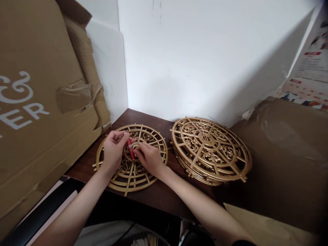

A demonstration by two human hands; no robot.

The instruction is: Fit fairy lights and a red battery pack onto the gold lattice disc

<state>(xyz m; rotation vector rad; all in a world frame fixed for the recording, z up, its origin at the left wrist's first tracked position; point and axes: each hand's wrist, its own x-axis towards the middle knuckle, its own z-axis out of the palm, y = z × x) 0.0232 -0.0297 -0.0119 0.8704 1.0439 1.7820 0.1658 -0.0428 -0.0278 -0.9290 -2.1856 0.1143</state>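
My left hand is closed round a slim red pen-like tool with a silver band, held at a slant over a round gold openwork panel. Just to its right, my right hand is pinched close beside the tool's lower half. What lies between those fingertips is too small to make out. The panel lies flat, with rings, spokes and scrollwork; both hands cover part of its middle. A thin yellowish wire sticks out to the right of my right hand.
A stack of similar gold panels stands on the right of the dark brown tabletop, thin wires on top. A large cardboard box borders the left, another brown box the right. A white wall rises behind.
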